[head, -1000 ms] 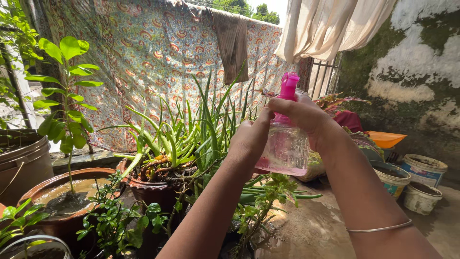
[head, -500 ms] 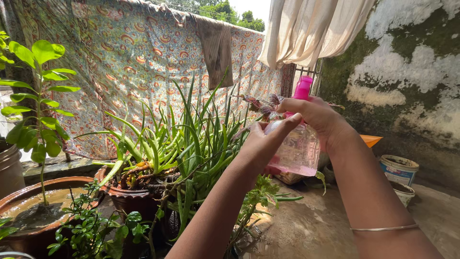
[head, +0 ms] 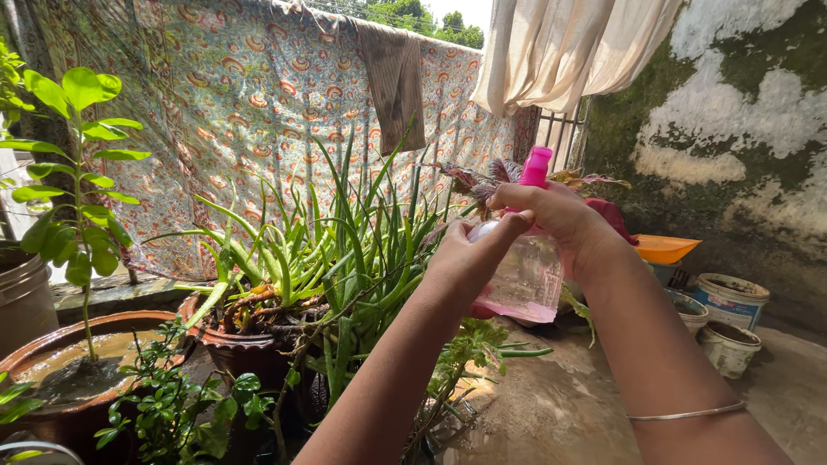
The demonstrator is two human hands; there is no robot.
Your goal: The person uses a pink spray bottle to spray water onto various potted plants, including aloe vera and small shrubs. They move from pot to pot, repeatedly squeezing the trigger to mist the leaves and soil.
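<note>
Both the left hand [head: 461, 258] and the right hand [head: 560, 220] grip a clear spray bottle [head: 521, 275] with a pink top, held above potted aloe [head: 293, 258] on a wet concrete floor [head: 560, 405], beside a mossy wall [head: 741, 129] and a patterned hanging cloth [head: 233, 103].

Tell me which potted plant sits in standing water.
The tall broad-leaved plant at far left: its brown clay pot holds muddy water. The spiky aloe-like plant's pot shows none.

Bright, hard sunlight from above; sharp focus, overexposed sky, shaded foreground.
</note>
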